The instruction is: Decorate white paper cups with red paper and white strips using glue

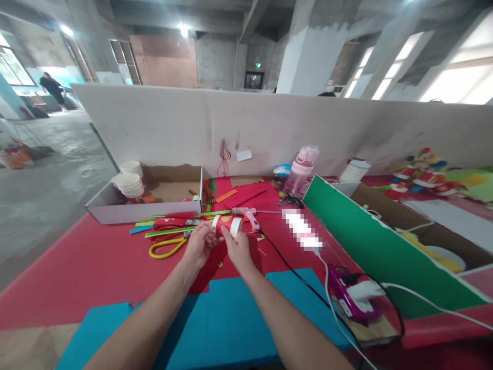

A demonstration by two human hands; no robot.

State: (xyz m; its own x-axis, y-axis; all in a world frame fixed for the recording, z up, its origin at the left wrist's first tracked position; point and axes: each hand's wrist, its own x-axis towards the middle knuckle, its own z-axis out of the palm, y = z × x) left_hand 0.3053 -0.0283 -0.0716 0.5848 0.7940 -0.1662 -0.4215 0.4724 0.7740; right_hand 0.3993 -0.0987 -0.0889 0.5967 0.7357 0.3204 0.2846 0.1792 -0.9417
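A white paper cup (235,226) with a red band and a gold emblem lies sideways between my hands, above the red tabletop. My right hand (238,246) grips it near its right end, the thumb on the red band. My left hand (203,240) is at the cup's left end with its fingers drawn together; what they pinch, if anything, is too small to make out. Just behind the cup lies a pink glue gun (250,218). Yellow-handled scissors (166,250) rest to the left of my left hand, beside green strips (169,232).
A box (144,214) with stacked cups (129,186) stands at the back left. On the right are a green-sided box (358,252), a pink bottle (300,172) and a purple power strip (352,298) with cables. Blue cloth (227,318) covers the front edge.
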